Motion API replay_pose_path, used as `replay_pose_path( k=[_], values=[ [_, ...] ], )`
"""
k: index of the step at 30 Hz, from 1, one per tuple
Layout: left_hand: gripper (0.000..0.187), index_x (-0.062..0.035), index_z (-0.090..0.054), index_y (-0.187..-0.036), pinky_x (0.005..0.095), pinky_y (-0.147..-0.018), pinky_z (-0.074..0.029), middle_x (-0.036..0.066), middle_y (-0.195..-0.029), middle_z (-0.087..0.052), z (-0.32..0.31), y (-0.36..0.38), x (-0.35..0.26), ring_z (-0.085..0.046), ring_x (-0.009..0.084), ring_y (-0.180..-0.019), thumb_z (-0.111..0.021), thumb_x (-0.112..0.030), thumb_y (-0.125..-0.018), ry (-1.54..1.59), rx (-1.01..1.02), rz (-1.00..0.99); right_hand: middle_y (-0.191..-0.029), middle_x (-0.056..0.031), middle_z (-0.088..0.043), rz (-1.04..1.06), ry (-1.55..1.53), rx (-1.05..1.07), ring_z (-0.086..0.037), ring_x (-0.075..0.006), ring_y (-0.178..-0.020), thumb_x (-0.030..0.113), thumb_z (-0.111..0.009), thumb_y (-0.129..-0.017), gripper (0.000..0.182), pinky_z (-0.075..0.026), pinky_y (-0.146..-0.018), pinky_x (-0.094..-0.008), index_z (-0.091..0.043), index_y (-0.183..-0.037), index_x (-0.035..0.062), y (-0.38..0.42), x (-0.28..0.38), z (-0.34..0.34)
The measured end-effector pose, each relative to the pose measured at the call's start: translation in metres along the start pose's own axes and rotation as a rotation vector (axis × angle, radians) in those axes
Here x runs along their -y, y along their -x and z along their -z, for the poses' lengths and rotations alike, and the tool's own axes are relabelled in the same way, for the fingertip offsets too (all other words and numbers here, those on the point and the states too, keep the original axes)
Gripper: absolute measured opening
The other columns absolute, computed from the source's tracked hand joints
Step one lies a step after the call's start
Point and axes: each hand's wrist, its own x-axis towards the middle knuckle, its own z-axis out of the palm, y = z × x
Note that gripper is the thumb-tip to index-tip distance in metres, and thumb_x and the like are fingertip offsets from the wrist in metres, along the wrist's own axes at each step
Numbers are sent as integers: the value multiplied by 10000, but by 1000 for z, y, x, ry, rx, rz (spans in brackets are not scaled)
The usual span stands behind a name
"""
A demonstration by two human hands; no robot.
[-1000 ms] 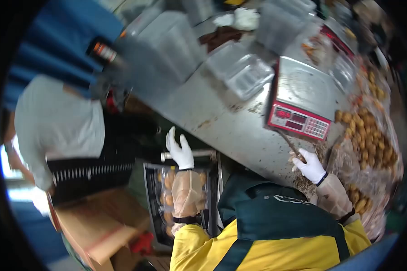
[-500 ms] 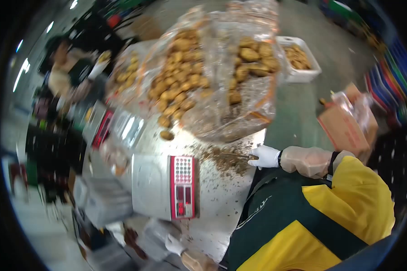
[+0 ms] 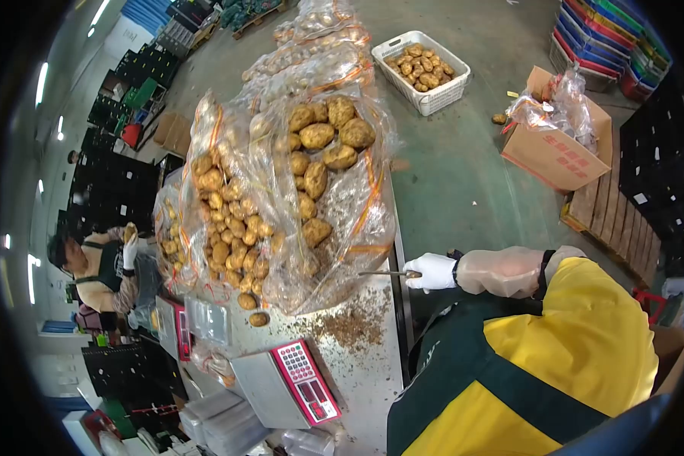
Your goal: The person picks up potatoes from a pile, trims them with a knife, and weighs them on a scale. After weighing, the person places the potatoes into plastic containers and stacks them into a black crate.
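My right hand (image 3: 431,271), in a white glove, is closed around a thin, knife-like tool (image 3: 382,273). The tool points left over the edge of the metal table (image 3: 378,365), close to a clear plastic bag (image 3: 365,228). Large, soil-marked potatoes (image 3: 317,137) lie in this open bag. Smaller potatoes (image 3: 232,232) fill the bag beside it, and one loose potato (image 3: 258,319) rests on the table. Loose brown soil (image 3: 353,323) is scattered below the tool. My left hand is out of view.
A scale (image 3: 289,384) with red trim stands near clear plastic boxes (image 3: 224,422). A white basket of potatoes (image 3: 422,72) and a cardboard box (image 3: 558,144) sit on the floor. Another person (image 3: 102,266) holds a potato at the left.
The view has shifted. My right hand and its tool have moved from above the scattered soil to the table edge beside the bag. My left hand has left the view.
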Motion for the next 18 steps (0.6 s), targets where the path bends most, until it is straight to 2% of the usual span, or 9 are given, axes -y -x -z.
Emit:
replay_pose_path(
  k=[9, 11, 13, 15, 18],
  values=[
    [298, 42, -640, -1132, 378, -882, -487, 227, -1098, -649, 2, 46, -138, -628, 332, -1008, -587, -111, -882, -164, -43, -47, -861, -117, -684, -141, -357, -227, -658, -195, -631, 277, -581, -886, 332, -518, -664, -356, -603, -1096, 21, 21, -107, 132],
    [301, 39, -638, -1137, 379, -885, -486, 226, -1105, -647, 1, 56, -164, -626, 332, -1013, -586, -108, -881, -190, -61, -59, -866, -120, -684, -177, -401, -322, -650, -186, -617, 244, -599, -882, 329, -520, -647, -342, -599, -1098, -4, 33, -137, 163],
    [304, 37, -636, -1143, 380, -889, -485, 225, -1112, -645, 2, 54, -202, -624, 332, -1018, -585, -106, -880, -202, -96, -94, -840, -115, -651, -277, -525, -397, -608, -157, -576, 139, -610, -879, 277, -519, -617, -300, -581, -1087, -43, 42, -161, 192],
    [308, 35, -634, -1149, 380, -892, -483, 225, -1119, -643, 4, 54, -241, -623, 332, -1023, -584, -104, -879, -193, -139, -132, -837, -88, -625, -346, -710, -487, -605, -146, -608, 100, -609, -881, 217, -517, -604, -284, -582, -1046, -39, 47, -181, 214],
    [313, 31, -631, -1157, 382, -897, -481, 224, -1130, -640, 10, 47, -313, -620, 332, -1030, -582, -100, -877, -142, -220, -265, -863, -72, -614, -362, -826, -566, -614, -139, -694, 61, -602, -882, 159, -519, -601, -269, -579, -1007, -34, 43, -196, 244]
  ],
)
